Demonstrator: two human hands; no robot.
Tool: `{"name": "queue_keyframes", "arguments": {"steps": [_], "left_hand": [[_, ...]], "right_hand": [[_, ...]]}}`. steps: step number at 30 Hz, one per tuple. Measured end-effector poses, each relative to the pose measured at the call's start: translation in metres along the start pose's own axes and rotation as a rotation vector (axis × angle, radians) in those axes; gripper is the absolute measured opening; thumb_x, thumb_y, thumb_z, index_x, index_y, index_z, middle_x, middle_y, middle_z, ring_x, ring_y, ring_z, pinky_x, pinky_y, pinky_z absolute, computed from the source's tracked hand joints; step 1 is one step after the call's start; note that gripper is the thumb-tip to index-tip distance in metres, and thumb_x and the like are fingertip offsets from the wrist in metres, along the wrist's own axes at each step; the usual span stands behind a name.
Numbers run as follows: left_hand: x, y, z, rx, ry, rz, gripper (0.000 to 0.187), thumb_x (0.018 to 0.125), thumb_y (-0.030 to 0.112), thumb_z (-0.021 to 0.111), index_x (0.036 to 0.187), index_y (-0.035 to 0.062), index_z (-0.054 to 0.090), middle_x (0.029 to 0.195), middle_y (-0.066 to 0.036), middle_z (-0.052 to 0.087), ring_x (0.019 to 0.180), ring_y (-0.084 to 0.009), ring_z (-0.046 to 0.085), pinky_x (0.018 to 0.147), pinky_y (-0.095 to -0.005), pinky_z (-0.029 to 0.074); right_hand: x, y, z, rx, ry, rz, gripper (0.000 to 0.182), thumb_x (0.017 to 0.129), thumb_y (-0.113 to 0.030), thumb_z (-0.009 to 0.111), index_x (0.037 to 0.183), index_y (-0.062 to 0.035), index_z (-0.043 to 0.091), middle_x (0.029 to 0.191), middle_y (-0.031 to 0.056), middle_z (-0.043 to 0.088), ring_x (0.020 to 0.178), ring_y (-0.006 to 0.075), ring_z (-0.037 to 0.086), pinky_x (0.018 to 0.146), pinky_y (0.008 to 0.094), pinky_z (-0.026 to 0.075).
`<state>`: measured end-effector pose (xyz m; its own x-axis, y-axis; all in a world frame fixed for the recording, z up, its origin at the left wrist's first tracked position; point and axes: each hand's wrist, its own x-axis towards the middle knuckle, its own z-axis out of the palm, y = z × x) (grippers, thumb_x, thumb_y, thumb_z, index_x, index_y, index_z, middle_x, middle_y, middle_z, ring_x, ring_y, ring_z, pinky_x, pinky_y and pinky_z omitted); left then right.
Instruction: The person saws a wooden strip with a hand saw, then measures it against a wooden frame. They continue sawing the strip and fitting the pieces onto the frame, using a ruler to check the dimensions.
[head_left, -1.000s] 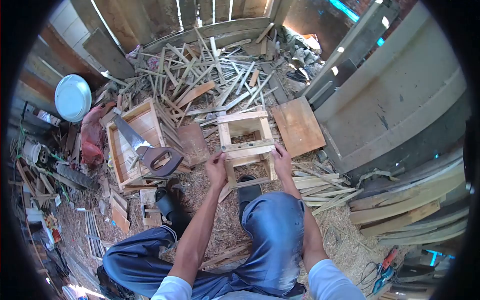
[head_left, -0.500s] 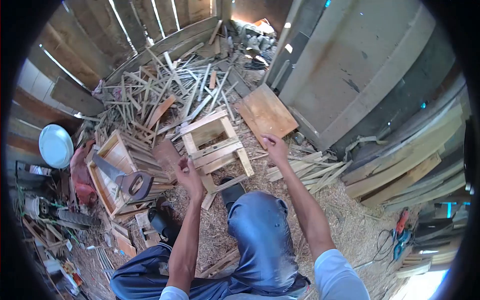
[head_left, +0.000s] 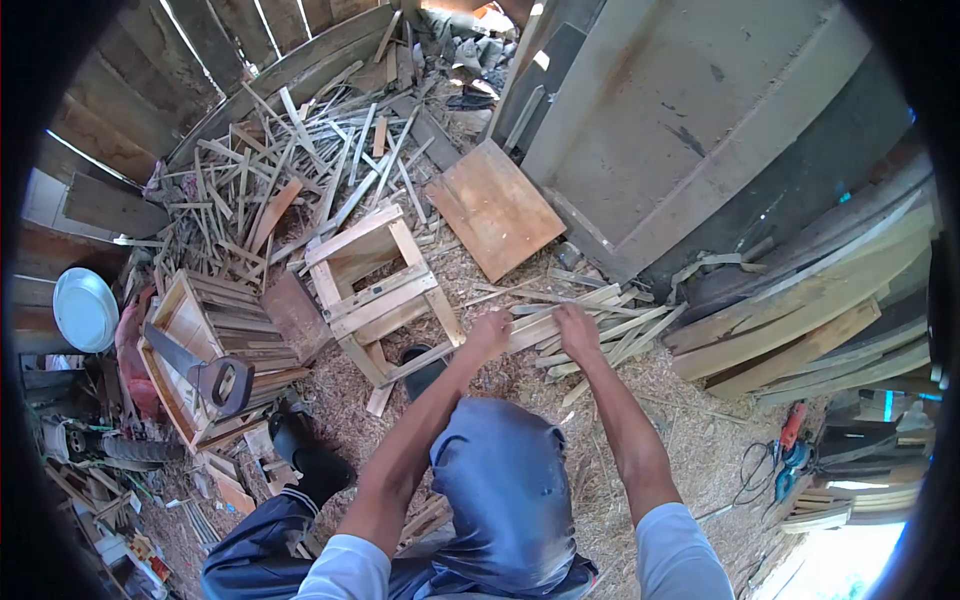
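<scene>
My left hand is closed at the left end of a heap of pale wooden strips; whatever lies inside its fingers is hidden. Over the same heap my right hand has its fingers curled down on a wooden strip. Left of my hands stands a small wooden stool frame with an open top. A flat square board lies on the floor beyond the strips.
A handsaw rests on a slatted wooden crate at left. Scrap sticks are piled at the back. Curved planks are stacked at right, near a power tool with a cord. Shavings cover the floor.
My left hand has moved right, away from the stool frame, to the strips. My right hand has left the square board's edge and come down onto the strips. The view has shifted right.
</scene>
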<state>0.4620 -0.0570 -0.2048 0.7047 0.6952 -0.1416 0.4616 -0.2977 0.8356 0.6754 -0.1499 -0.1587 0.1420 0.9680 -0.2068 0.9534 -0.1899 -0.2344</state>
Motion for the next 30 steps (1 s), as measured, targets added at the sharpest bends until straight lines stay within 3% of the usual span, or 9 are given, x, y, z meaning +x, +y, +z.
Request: {"name": "queue_keyframes", "arguments": {"steps": [1,3,6,8,11,19,23,25,30], "left_hand": [[-0.002,0.01,0.001,0.017,0.084,-0.016,0.026,0.082,0.015,0.063,0.106,0.0061,0.065,0.094,-0.024,0.066,0.089,-0.0425,0.063,0.081,-0.0476,0.051],[-0.013,0.021,0.002,0.02,0.085,-0.068,0.026,0.082,0.017,0.064,0.105,0.0047,0.063,0.096,-0.024,0.065,0.092,-0.0416,0.063,0.082,-0.0487,0.051],[-0.014,0.025,-0.003,0.103,-0.066,-0.064,0.032,0.082,0.017,0.064,0.112,0.004,0.06,0.1,-0.024,0.065,0.095,-0.041,0.063,0.085,-0.0487,0.05],[-0.015,0.032,-0.005,0.118,-0.165,-0.203,0.039,0.083,0.017,0.063,0.119,0.004,0.055,0.107,-0.023,0.063,0.098,-0.0409,0.061,0.086,-0.0477,0.051],[-0.017,0.014,0.005,0.171,-0.154,-0.083,0.043,0.083,0.018,0.063,0.123,0.005,0.052,0.112,-0.023,0.06,0.1,-0.0412,0.061,0.086,-0.0471,0.051],[-0.033,0.001,0.019,0.163,-0.179,-0.178,0.039,0.083,0.018,0.066,0.116,0.0043,0.053,0.11,-0.024,0.059,0.102,-0.0429,0.058,0.086,-0.0464,0.05],[-0.027,-0.01,0.023,0.068,-0.092,-0.1,0.033,0.083,0.019,0.066,0.111,0.0044,0.058,0.107,-0.023,0.059,0.1,-0.042,0.059,0.086,-0.0469,0.05],[-0.028,0.0,0.015,0.098,-0.106,-0.074,0.028,0.084,0.018,0.063,0.108,0.0031,0.058,0.107,-0.023,0.06,0.098,-0.0414,0.061,0.084,-0.0479,0.051],[-0.034,0.016,0.012,0.225,-0.249,-0.127,0.026,0.084,0.016,0.06,0.107,0.0029,0.059,0.109,-0.023,0.059,0.097,-0.0408,0.062,0.082,-0.0488,0.053]], "right_hand": [[0.004,0.001,0.0,0.005,-0.007,-0.008,0.024,0.085,-0.011,0.054,0.106,-0.0094,0.064,0.118,0.0121,0.059,0.112,0.0312,0.054,0.089,0.0466,0.044],[0.007,0.003,-0.002,-0.056,0.044,-0.083,0.021,0.084,-0.014,0.055,0.103,-0.0094,0.064,0.111,0.0114,0.06,0.111,0.0294,0.053,0.091,0.0447,0.042],[0.011,0.0,-0.002,-0.178,-0.012,-0.133,0.015,0.084,-0.013,0.056,0.096,-0.0091,0.062,0.103,0.0097,0.059,0.106,0.0279,0.054,0.092,0.0438,0.04],[0.013,0.004,0.003,-0.237,-0.046,-0.158,0.013,0.083,-0.013,0.056,0.095,-0.0089,0.061,0.101,0.0093,0.058,0.105,0.0278,0.054,0.092,0.0437,0.04],[0.011,0.002,0.008,-0.203,0.04,-0.114,0.015,0.084,-0.015,0.054,0.095,-0.0084,0.061,0.102,0.0097,0.059,0.103,0.028,0.054,0.092,0.0441,0.039],[0.013,0.003,0.001,-0.109,-0.021,-0.218,0.016,0.084,-0.013,0.049,0.095,-0.0098,0.06,0.096,0.012,0.061,0.103,0.0304,0.057,0.086,0.0465,0.039],[0.02,-0.003,-0.02,-0.052,-0.129,-0.194,0.016,0.084,-0.012,0.049,0.095,-0.0093,0.06,0.096,0.0127,0.063,0.102,0.0309,0.058,0.084,0.0462,0.04],[0.021,-0.001,-0.025,-0.088,-0.255,-0.049,0.017,0.084,-0.01,0.048,0.096,-0.0089,0.059,0.099,0.013,0.064,0.102,0.0311,0.059,0.083,0.0467,0.042],[0.002,0.012,-0.014,-0.16,-0.088,-0.128,0.02,0.087,-0.012,0.049,0.102,-0.0089,0.062,0.113,0.0136,0.06,0.108,0.0302,0.057,0.089,0.0479,0.042]]}}
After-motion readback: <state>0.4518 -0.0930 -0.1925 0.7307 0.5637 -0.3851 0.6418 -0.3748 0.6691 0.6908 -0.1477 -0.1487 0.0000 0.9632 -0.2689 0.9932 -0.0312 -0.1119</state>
